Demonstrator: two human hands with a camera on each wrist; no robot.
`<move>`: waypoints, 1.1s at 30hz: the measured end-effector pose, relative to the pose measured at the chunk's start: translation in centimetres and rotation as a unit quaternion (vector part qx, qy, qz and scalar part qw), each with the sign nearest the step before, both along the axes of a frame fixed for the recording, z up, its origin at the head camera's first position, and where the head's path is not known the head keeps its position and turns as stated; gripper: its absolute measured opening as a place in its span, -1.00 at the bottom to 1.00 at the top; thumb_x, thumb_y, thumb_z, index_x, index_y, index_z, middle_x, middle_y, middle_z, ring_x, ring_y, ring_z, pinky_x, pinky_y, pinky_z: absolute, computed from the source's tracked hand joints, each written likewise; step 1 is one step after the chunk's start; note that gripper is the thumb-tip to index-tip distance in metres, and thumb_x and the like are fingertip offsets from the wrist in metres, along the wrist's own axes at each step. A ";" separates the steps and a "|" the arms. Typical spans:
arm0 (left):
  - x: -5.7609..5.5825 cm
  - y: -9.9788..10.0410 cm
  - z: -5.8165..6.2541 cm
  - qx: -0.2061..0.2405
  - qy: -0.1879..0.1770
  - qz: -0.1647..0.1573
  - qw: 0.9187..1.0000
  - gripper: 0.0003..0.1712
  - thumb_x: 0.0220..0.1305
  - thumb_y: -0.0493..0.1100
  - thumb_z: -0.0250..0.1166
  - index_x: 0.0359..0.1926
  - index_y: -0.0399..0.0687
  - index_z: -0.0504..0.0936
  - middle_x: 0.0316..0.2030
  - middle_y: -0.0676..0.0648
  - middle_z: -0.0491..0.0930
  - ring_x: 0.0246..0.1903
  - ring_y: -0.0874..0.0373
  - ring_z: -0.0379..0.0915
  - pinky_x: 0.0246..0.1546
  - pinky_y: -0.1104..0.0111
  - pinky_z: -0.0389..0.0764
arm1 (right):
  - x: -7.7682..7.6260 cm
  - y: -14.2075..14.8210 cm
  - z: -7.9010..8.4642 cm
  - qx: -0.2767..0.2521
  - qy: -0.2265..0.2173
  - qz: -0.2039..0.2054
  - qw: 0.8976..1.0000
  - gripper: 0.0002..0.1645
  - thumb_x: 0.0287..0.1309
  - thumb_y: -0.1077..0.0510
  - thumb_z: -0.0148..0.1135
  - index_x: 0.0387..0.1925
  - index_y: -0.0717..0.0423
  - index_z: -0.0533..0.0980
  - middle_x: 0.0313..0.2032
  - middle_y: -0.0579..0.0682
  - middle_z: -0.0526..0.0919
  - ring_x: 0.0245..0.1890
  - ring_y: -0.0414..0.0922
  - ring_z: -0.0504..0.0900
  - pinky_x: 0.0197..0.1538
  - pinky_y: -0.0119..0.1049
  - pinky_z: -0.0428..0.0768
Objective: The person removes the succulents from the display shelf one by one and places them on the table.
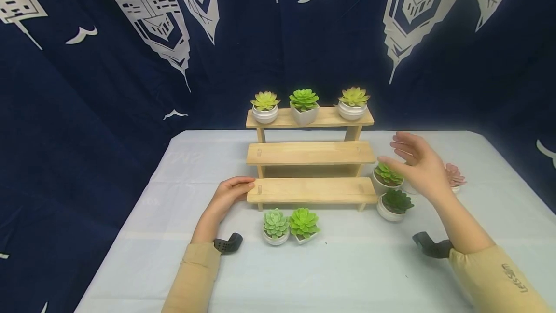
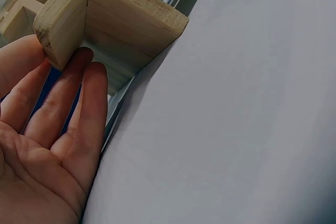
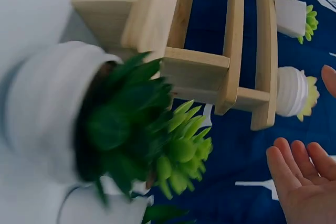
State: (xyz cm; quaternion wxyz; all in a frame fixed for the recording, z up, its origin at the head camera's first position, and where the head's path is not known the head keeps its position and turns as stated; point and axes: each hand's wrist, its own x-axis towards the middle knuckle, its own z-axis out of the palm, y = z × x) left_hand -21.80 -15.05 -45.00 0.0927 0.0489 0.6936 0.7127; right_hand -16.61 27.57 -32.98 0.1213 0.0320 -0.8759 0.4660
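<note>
A three-tier wooden plant stand point(image 1: 312, 191) stands on the white-covered table. My left hand point(image 1: 226, 197) holds the left end of its lowest board between thumb and fingers; the left wrist view shows the fingertips against the board's end point(image 2: 63, 22). My right hand point(image 1: 419, 165) is raised to the right of the stand with nothing in it, fingers apart. Below it sit a light green succulent point(image 1: 388, 176) and a dark green succulent point(image 1: 397, 202) in white pots. A pink succulent point(image 1: 454, 177) is partly hidden behind the right hand.
On the top board stand a left yellow-green succulent point(image 1: 266, 105), a bright green one point(image 1: 304, 105) and a right yellow-green one point(image 1: 354, 102). In front of the stand are a pale green succulent point(image 1: 275, 226) and another bright green one point(image 1: 304, 225). A dark blue printed cloth point(image 1: 278, 52) hangs behind.
</note>
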 end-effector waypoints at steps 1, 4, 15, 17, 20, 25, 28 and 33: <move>0.0 0.0 0.0 0.000 0.000 0.000 1.000 -0.58 0.18 -0.21 0.33 0.02 -0.37 0.55 -0.03 -0.18 0.57 -0.13 0.11 0.55 -0.10 0.28 0.60 | -0.4 -0.2 0.3 0.002 -0.002 -0.004 1.000 -0.07 0.09 0.01 0.36 0.36 0.24 0.12 0.24 0.27 0.31 0.21 0.17 0.35 0.09 -0.52 0.44; 0.0 0.0 0.0 0.000 -0.003 0.001 1.000 -0.58 0.18 -0.21 0.33 0.02 -0.38 0.55 -0.05 -0.16 0.58 -0.14 0.12 0.56 -0.10 0.28 0.60 | -1.4 -0.9 1.1 -0.001 -0.002 -0.014 1.000 -0.03 0.06 -0.05 0.36 0.36 0.23 0.11 0.27 0.23 0.29 0.22 0.16 0.33 0.19 -0.27 0.41; -0.1 -0.1 -0.1 0.006 -0.004 0.000 1.000 -0.57 0.18 -0.23 0.32 0.02 -0.40 0.54 -0.06 -0.16 0.58 -0.16 0.12 0.56 -0.11 0.28 0.61 | -4.8 -3.2 2.9 -0.028 0.028 -0.022 0.999 0.01 0.00 -0.04 0.41 0.35 0.26 0.11 0.29 0.19 0.26 0.26 0.08 0.30 0.28 -0.17 0.32; -0.1 -0.1 -0.1 0.009 -0.003 0.000 1.000 -0.58 0.18 -0.23 0.33 0.01 -0.39 0.55 -0.06 -0.17 0.58 -0.16 0.11 0.57 -0.11 0.28 0.61 | -5.3 -3.6 3.2 -0.035 0.028 -0.018 0.999 0.03 0.01 -0.02 0.41 0.36 0.26 0.09 0.31 0.20 0.23 0.28 0.08 0.28 0.29 -0.19 0.29; -0.1 -0.1 -0.2 0.010 -0.002 0.001 1.000 -0.60 0.17 -0.22 0.33 0.00 -0.36 0.57 -0.06 -0.17 0.58 -0.15 0.10 0.57 -0.11 0.27 0.61 | -6.2 -4.1 3.6 -0.050 0.030 -0.013 0.998 0.04 0.01 0.02 0.41 0.38 0.27 0.04 0.33 0.22 0.19 0.30 0.08 0.24 0.31 -0.19 0.27; -0.1 0.1 -0.2 0.007 0.001 0.004 1.000 -0.63 0.17 -0.22 0.33 -0.02 -0.33 0.59 -0.06 -0.17 0.58 -0.14 0.10 0.57 -0.10 0.28 0.61 | -7.6 -4.8 3.8 -0.064 0.031 -0.014 0.997 0.09 0.00 0.04 0.43 0.39 0.27 0.00 0.36 0.23 0.13 0.32 0.08 0.20 0.33 -0.20 0.24; -0.1 0.1 -0.2 0.006 0.002 0.003 1.000 -0.63 0.17 -0.23 0.33 -0.02 -0.33 0.59 -0.06 -0.17 0.59 -0.14 0.10 0.56 -0.10 0.28 0.61 | -8.1 -5.2 3.9 -0.055 0.023 -0.022 0.998 0.11 -0.02 0.01 0.43 0.40 0.25 -0.01 0.36 0.23 0.13 0.32 0.08 0.19 0.33 -0.18 0.23; -0.1 0.0 -0.2 0.006 0.004 0.001 1.000 -0.63 0.17 -0.23 0.33 -0.02 -0.35 0.58 -0.07 -0.16 0.59 -0.15 0.11 0.57 -0.12 0.28 0.61 | -8.5 -5.8 4.1 -0.037 0.021 -0.033 0.999 0.14 -0.04 -0.03 0.44 0.41 0.22 -0.02 0.35 0.24 0.15 0.32 0.10 0.21 0.33 -0.13 0.24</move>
